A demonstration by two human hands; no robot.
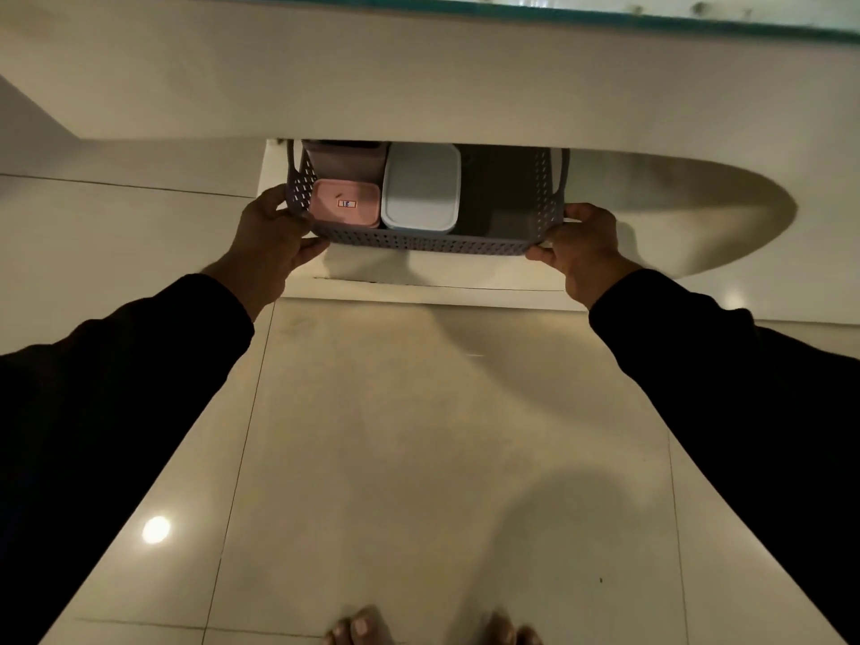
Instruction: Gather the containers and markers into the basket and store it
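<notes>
The counter slab (419, 86) hangs low over the far half of the basket (428, 242), so I have no way in from above there. My left hand (274, 244) and right hand (581, 246) fill the basket's two near corners. Inside, the pink box (345, 203) and white box (421, 188) crowd the left and middle, with a darker box (344, 160) behind them; only the right part is bare. Below the shelf's near edge (437, 295), the floor (419, 458) lies open apart from my toes (363, 628).

grey perforated basket (428, 244) with pink container (345, 203), white container (420, 187)
</notes>
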